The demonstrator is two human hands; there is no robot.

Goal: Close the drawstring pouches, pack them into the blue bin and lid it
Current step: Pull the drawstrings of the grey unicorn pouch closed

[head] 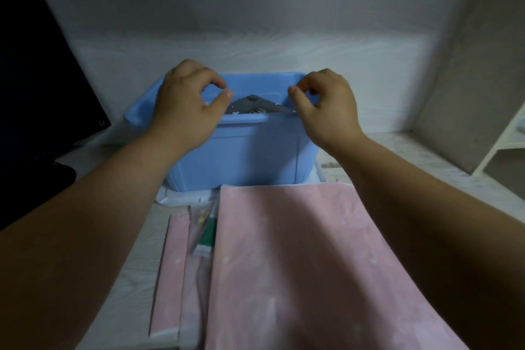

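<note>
Fingers [216, 82] loosely curled over blue bin [244, 148] | grey pouch [252, 106] inside

Not one word, number or brand could be read anywhere. The closest to a sign was a small pale mark [100, 123] on the lower corner of the dark monitor [42, 79], at about nine o'clock from the blue bin [241, 150]; it was too small and blurred to make out. The grey pouch [252, 106] inside the bin bore white print, but whether that was lettering or plain pattern could not be told. At six o'clock from the bin, a green and white packet [208, 236] lay between pieces of pink fabric [298, 264], and any print on it was too blurred to read.
</note>
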